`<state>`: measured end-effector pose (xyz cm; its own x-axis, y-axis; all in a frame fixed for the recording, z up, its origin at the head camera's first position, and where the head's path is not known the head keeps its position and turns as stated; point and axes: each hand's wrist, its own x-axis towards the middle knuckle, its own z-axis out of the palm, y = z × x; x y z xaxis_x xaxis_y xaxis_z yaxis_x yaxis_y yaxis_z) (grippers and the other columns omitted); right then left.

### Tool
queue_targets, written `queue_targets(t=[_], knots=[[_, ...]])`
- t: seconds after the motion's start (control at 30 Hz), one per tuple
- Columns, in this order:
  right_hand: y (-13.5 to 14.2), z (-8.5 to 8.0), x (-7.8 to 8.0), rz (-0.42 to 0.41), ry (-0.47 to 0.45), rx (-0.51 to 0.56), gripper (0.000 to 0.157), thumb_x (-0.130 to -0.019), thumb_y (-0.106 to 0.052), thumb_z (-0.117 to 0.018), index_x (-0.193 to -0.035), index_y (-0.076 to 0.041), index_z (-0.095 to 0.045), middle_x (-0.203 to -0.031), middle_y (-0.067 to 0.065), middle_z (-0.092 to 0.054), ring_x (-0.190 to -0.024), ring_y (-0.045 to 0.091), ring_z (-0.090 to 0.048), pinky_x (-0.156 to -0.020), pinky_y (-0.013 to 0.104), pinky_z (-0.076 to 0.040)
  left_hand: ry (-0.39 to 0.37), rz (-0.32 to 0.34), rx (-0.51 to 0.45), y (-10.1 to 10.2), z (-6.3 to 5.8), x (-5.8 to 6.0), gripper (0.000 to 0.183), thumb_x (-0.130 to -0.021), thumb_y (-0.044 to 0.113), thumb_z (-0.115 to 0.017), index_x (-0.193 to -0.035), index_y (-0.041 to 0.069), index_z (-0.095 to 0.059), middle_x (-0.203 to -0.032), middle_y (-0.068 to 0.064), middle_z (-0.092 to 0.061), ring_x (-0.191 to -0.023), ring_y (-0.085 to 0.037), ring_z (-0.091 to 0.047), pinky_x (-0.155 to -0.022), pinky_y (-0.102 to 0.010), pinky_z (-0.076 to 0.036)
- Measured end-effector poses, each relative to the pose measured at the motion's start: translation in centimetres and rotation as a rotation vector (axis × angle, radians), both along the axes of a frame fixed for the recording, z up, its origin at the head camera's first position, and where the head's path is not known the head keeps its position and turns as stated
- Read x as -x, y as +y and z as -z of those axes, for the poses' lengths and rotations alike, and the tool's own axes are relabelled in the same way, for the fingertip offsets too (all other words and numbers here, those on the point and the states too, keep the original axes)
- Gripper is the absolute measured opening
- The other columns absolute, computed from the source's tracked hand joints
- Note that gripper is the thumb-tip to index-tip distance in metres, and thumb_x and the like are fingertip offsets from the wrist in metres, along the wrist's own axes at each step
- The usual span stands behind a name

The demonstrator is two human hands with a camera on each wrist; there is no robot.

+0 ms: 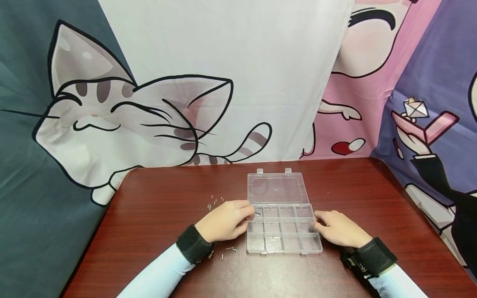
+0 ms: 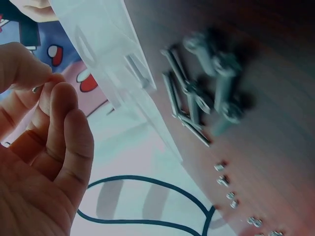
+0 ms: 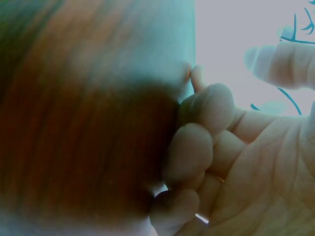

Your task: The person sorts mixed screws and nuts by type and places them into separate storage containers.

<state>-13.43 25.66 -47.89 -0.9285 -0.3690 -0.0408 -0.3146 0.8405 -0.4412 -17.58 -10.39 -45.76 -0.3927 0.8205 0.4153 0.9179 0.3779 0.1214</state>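
Note:
A clear plastic compartment box (image 1: 273, 235) lies on the table with its lid (image 1: 276, 188) folded back. My left hand (image 1: 228, 219) is over the box's left edge, thumb and fingers pinching a small metal piece (image 2: 35, 90), probably a screw, mostly hidden by the fingertips. One long screw (image 2: 137, 71) lies in a left compartment of the box. My right hand (image 1: 340, 228) holds the box's right edge, fingers curled against its side. Larger screws (image 1: 231, 249) lie near the left wrist, and several tiny screws (image 1: 215, 202) are scattered beyond the left hand.
The box stands on a dark red-brown wooden table (image 1: 167, 186). A printed cloth (image 1: 261, 54) with cartoon figures hangs behind the table. Black bands (image 1: 193, 244) wrap both wrists.

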Motion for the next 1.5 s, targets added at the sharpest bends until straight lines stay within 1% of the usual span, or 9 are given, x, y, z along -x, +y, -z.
queue_targets(t=[0.47, 0.53, 0.63, 0.7, 0.77, 0.8, 1.1, 1.27, 1.5], knots=[[0.0, 0.1, 0.1, 0.003, -0.003, -0.002, 0.024, -0.093, -0.028, -0.057, -0.073, -0.024, -0.046, -0.062, -0.012, -0.038, -0.057, 0.003, -0.039, -0.055, 0.025, -0.033, 0.011, 0.035, 0.003, 1.5, -0.5, -0.7, 0.012, -0.081, 0.008, -0.057, -0.087, 0.018, -0.053, -0.081, 0.010, -0.042, -0.069, -0.002, -0.041, -0.065, -0.017, -0.039], [0.0, 0.2, 0.1, 0.001, -0.003, -0.001, 0.024, -0.093, -0.028, -0.057, -0.073, -0.024, -0.046, -0.061, -0.012, -0.038, -0.057, 0.003, -0.039, -0.055, 0.024, -0.033, 0.016, 0.028, 0.028, 1.5, -0.5, -0.9, 0.014, -0.082, 0.015, -0.062, -0.096, 0.017, -0.058, -0.088, 0.009, -0.047, -0.075, -0.003, -0.046, -0.070, -0.018, -0.042], [0.1, 0.2, 0.1, -0.003, -0.003, 0.005, 0.024, -0.094, -0.028, -0.057, -0.073, -0.024, -0.045, -0.062, -0.013, -0.037, -0.057, 0.003, -0.039, -0.055, 0.024, -0.033, -0.013, -0.027, 0.102, 1.3, -0.6, -1.3, 0.060, -0.082, 0.048, -0.068, -0.132, 0.016, -0.058, -0.130, -0.001, -0.055, -0.114, -0.013, -0.055, -0.097, -0.030, -0.043], [0.1, 0.3, 0.2, -0.004, -0.002, 0.005, 0.024, -0.093, -0.028, -0.057, -0.073, -0.024, -0.045, -0.062, -0.013, -0.037, -0.057, 0.002, -0.039, -0.055, 0.024, -0.033, -0.030, -0.073, 0.154, 1.2, -0.6, -1.6, 0.099, -0.075, 0.071, -0.064, -0.155, 0.018, -0.038, -0.160, -0.008, -0.031, -0.143, -0.026, -0.035, -0.113, -0.042, -0.030], [0.1, 0.3, 0.2, -0.005, -0.003, 0.005, 0.024, -0.093, -0.029, -0.058, -0.073, -0.024, -0.046, -0.062, -0.013, -0.038, -0.057, 0.002, -0.039, -0.055, 0.024, -0.033, -0.044, -0.110, 0.190, 1.0, -0.6, -1.8, 0.117, -0.069, 0.084, -0.056, -0.161, 0.020, -0.024, -0.168, -0.006, -0.006, -0.152, -0.030, -0.012, -0.118, -0.049, -0.015], [0.2, 0.4, 0.2, -0.005, -0.003, 0.003, 0.024, -0.093, -0.029, -0.058, -0.073, -0.024, -0.046, -0.062, -0.013, -0.037, -0.057, 0.002, -0.039, -0.055, 0.024, -0.033, -0.044, -0.121, 0.197, 1.0, -0.5, -1.9, 0.120, -0.068, 0.087, -0.054, -0.162, 0.021, -0.022, -0.168, -0.005, -0.002, -0.152, -0.030, -0.008, -0.118, -0.050, -0.012], [0.2, 0.4, 0.1, -0.005, 0.000, 0.001, 0.023, -0.093, -0.028, -0.057, -0.074, -0.024, -0.046, -0.062, -0.013, -0.037, -0.058, 0.003, -0.039, -0.056, 0.025, -0.033, -0.041, -0.186, 0.225, -0.7, -0.6, -1.4, 0.117, -0.070, 0.089, -0.047, -0.162, 0.022, -0.021, -0.168, -0.003, -0.007, -0.152, -0.029, -0.013, -0.118, -0.050, -0.014], [0.1, 0.3, 0.1, -0.007, 0.004, -0.006, 0.023, -0.093, -0.029, -0.057, -0.073, -0.024, -0.046, -0.062, -0.013, -0.037, -0.058, 0.003, -0.039, -0.056, 0.025, -0.033, -0.066, -0.237, 0.217, -2.6, -0.4, -0.3, 0.111, -0.073, 0.083, -0.053, -0.161, 0.021, -0.027, -0.166, -0.006, -0.017, -0.150, -0.029, -0.020, -0.117, -0.049, -0.018], [0.2, 0.3, 0.2, -0.009, 0.016, -0.007, 0.025, -0.093, -0.028, -0.057, -0.072, -0.025, -0.045, -0.062, -0.013, -0.036, -0.058, 0.002, -0.039, -0.056, 0.025, -0.033, -0.127, -0.301, 0.204, -5.5, -0.4, 1.7, 0.093, -0.081, 0.068, -0.059, -0.157, 0.019, -0.036, -0.161, -0.009, -0.031, -0.144, -0.027, -0.036, -0.110, -0.050, -0.033]])
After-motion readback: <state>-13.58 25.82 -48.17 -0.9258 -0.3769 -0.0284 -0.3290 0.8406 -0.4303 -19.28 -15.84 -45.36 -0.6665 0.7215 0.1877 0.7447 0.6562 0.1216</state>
